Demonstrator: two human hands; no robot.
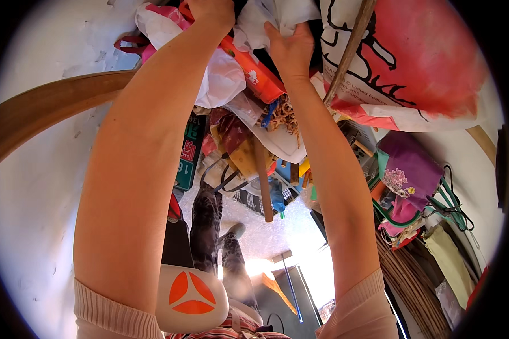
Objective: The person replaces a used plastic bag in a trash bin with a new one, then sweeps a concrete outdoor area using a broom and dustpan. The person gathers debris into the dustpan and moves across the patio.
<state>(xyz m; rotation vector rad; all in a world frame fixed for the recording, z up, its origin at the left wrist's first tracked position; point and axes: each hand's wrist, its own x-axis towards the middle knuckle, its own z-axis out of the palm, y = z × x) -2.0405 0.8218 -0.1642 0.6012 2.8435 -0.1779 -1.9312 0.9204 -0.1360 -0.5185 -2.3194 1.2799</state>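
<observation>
Both my arms stretch up to the top of the head view. My right hand (292, 48) has its thumb and fingers on a white plastic bag (256, 21), pinching its lower edge. At the top rim, my left hand (212, 10) is partly cut off, near a red-orange packet (254, 74); its fingers are hidden. Beneath my left forearm lies a crumpled whitish-pink plastic bag (222, 78). Dried brown root-like pieces (285, 116) rest by a blue tie, just below the red-orange packet.
A large red and white printed bag (424, 55) hangs at upper right beside a wooden stick (350, 51). A curved wooden bar (59, 93) spans the left. Below are a dark plastic crate (254, 202), a purple bag (411, 173), green hangers (449, 203) and bundled thin sticks (411, 288).
</observation>
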